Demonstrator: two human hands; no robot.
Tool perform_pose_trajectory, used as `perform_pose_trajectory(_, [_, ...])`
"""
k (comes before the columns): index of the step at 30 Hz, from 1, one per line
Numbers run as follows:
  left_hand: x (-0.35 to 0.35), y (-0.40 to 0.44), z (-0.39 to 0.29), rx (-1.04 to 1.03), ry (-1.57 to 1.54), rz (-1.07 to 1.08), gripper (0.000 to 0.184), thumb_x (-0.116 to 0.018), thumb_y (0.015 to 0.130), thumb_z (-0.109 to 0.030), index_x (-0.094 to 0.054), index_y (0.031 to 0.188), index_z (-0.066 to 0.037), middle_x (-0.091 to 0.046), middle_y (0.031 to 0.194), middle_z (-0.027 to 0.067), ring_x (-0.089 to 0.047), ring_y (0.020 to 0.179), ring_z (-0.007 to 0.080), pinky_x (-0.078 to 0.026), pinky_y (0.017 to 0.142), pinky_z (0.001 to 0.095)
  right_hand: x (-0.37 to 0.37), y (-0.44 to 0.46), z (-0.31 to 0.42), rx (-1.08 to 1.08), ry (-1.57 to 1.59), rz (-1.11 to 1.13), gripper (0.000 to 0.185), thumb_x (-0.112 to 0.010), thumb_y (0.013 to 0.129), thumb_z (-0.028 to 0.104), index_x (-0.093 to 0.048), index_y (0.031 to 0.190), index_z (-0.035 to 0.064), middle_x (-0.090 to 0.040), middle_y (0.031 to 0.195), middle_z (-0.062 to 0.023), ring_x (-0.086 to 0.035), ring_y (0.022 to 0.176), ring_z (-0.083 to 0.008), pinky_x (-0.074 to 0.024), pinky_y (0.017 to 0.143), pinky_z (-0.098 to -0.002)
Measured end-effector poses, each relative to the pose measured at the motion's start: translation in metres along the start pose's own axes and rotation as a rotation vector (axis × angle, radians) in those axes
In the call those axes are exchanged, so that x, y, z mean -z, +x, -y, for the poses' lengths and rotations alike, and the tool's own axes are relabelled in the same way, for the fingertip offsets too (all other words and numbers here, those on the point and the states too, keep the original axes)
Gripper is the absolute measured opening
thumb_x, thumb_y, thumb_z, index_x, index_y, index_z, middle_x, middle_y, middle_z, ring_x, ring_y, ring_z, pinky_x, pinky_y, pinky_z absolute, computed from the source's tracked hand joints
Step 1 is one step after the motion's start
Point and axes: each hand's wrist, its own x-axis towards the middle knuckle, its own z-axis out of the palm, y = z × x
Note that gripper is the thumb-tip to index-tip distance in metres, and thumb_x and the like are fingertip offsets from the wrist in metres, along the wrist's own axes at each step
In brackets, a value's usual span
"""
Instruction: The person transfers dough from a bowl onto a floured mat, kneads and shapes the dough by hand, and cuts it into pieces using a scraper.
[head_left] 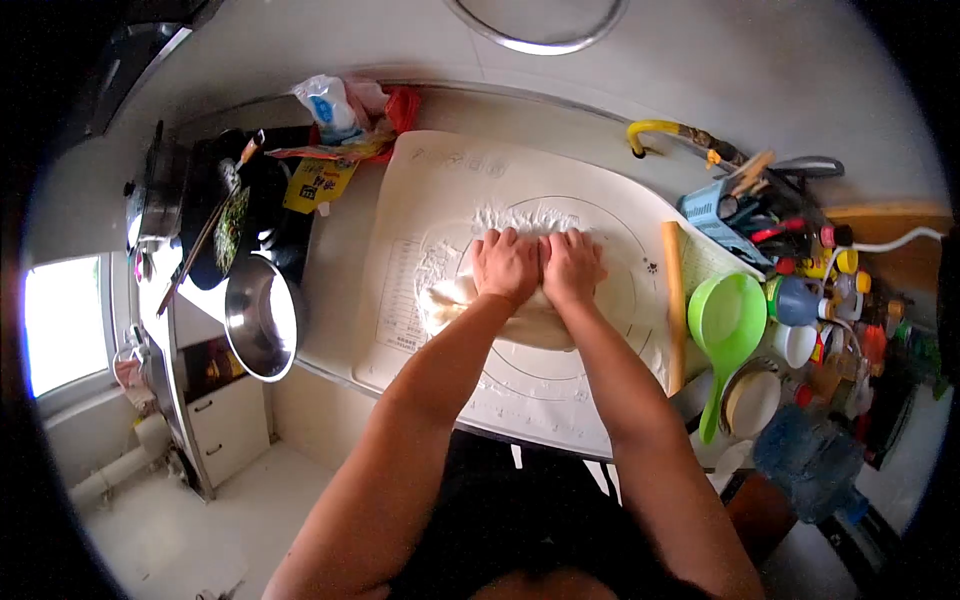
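Note:
A pale lump of dough [535, 328] lies on a white kneading mat [430, 185] printed with circles and scales. My left hand [506, 266] presses on the dough, its fingers curled over the far side. Close beside it, my right hand [571, 268] bears down on the same dough with bent fingers. The fingertips are partly hidden. Loose white flour [520, 218] is scattered beyond the hands, and more lies to the left of the dough. Along the mat's right side rests a wooden rolling pin [674, 310].
A green long-handled scoop [727, 315] lies right of the rolling pin, near several bottles and a blue basket [706, 204] of utensils. A steel bowl [262, 318] stands at the left, below a dark stove. Bags [335, 108] sit at the back left.

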Motion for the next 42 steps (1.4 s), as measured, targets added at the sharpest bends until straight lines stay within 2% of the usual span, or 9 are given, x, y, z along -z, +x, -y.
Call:
perform_pose_trajectory(5, [0.004, -0.004, 0.005, 0.089, 0.044, 0.24, 0.037, -0.044, 0.091, -0.041, -0.068, 0.081, -0.015, -0.065, 0.085, 0.0073, -0.061, 0.075, 0.0309, -0.049, 0.072, 0.042, 0.009, 0.002, 0.003, 0.131, 0.034, 0.087, 0.025, -0.044, 0.09, 0.02, -0.061, 0.079, 0.0041, -0.059, 0.092, -0.016, -0.055, 0.091, -0.0334, -0.0431, 0.084, -0.0453])
perform_pose_trajectory(7, [0.019, -0.028, 0.018, 0.195, -0.07, 0.351, 0.025, -0.051, 0.084, -0.029, -0.066, 0.075, -0.011, -0.064, 0.079, 0.0097, -0.06, 0.075, 0.031, -0.045, 0.069, 0.044, 0.034, -0.014, 0.029, -0.164, 0.045, 0.747, 0.018, -0.051, 0.084, 0.018, -0.062, 0.08, 0.0042, -0.059, 0.088, -0.0163, -0.055, 0.091, -0.0329, -0.0437, 0.081, -0.0441])
perform_pose_trajectory(8, [0.029, -0.043, 0.029, 0.198, -0.064, 0.359, 0.025, -0.051, 0.084, -0.029, -0.066, 0.075, -0.011, -0.064, 0.079, 0.0097, -0.06, 0.075, 0.031, -0.045, 0.069, 0.044, 0.04, -0.032, 0.04, -0.167, 0.053, 0.754, 0.018, -0.051, 0.084, 0.018, -0.062, 0.08, 0.0042, -0.059, 0.088, -0.0163, -0.055, 0.091, -0.0329, -0.0437, 0.081, -0.0441])
perform_pose_trajectory(12, [0.043, -0.115, 0.069, -0.327, 0.107, -0.124, 0.017, -0.054, 0.077, -0.021, -0.063, 0.087, -0.011, -0.061, 0.092, 0.0124, -0.057, 0.084, 0.0288, -0.042, 0.075, 0.0418, 0.054, -0.121, 0.059, 0.181, 0.085, 0.038, 0.027, -0.065, 0.074, 0.022, -0.057, 0.094, 0.0057, -0.054, 0.102, -0.0161, -0.05, 0.098, -0.0337, -0.0386, 0.082, -0.049])
perform_pose_trajectory(18, [0.025, -0.11, 0.07, -0.225, 0.11, -0.193, 0.014, -0.056, 0.075, -0.021, -0.057, 0.085, -0.011, -0.059, 0.097, 0.0081, -0.055, 0.084, 0.0262, -0.039, 0.074, 0.0404, 0.03, -0.108, 0.05, 0.187, -0.031, 0.085, 0.033, -0.065, 0.073, 0.024, -0.058, 0.105, 0.015, -0.05, 0.117, -0.0105, -0.047, 0.104, -0.0324, -0.0285, 0.095, -0.0556])
perform_pose_trajectory(30, [0.025, 0.022, 0.078, -0.139, 0.053, -0.083, 0.02, -0.052, 0.085, -0.027, -0.061, 0.075, -0.012, -0.058, 0.086, 0.0069, -0.054, 0.087, 0.0277, -0.041, 0.078, 0.043, -0.016, 0.023, 0.05, -0.051, -0.061, 0.002, 0.015, -0.061, 0.078, 0.021, -0.062, 0.073, 0.007, -0.056, 0.086, -0.0102, -0.053, 0.086, -0.0296, -0.0406, 0.079, -0.0435])
perform_pose_trajectory(36, [0.032, -0.021, 0.052, -0.02, 0.009, 0.386, 0.029, -0.049, 0.085, -0.032, -0.065, 0.078, -0.009, -0.066, 0.078, 0.0135, -0.063, 0.076, 0.0339, -0.051, 0.075, 0.0409, 0.022, -0.029, 0.06, -0.126, 0.117, 0.291, 0.015, -0.054, 0.074, 0.009, -0.065, 0.076, -0.0015, -0.064, 0.089, -0.0203, -0.059, 0.091, -0.0364, -0.045, 0.079, -0.0483])
perform_pose_trajectory(38, [0.047, -0.056, 0.015, 0.031, 0.089, 0.313, 0.025, -0.052, 0.084, -0.032, -0.063, 0.076, -0.011, -0.064, 0.075, 0.0116, -0.061, 0.074, 0.0324, -0.047, 0.069, 0.0427, 0.058, -0.053, 0.052, -0.103, 0.069, 0.476, 0.017, -0.053, 0.074, 0.009, -0.064, 0.08, -0.0014, -0.063, 0.091, -0.0206, -0.059, 0.092, -0.0359, -0.0447, 0.081, -0.047])
perform_pose_trajectory(42, [0.02, -0.115, 0.013, -0.296, 0.044, -0.289, 0.012, -0.057, 0.08, -0.027, -0.056, 0.078, -0.015, -0.056, 0.085, 0.0038, -0.052, 0.081, 0.0245, -0.036, 0.076, 0.0406, 0.055, -0.11, 0.03, 0.221, 0.004, -0.043, 0.018, -0.052, 0.076, 0.013, -0.059, 0.09, 0.0033, -0.057, 0.099, -0.017, -0.053, 0.089, -0.0358, -0.0401, 0.077, -0.0492])
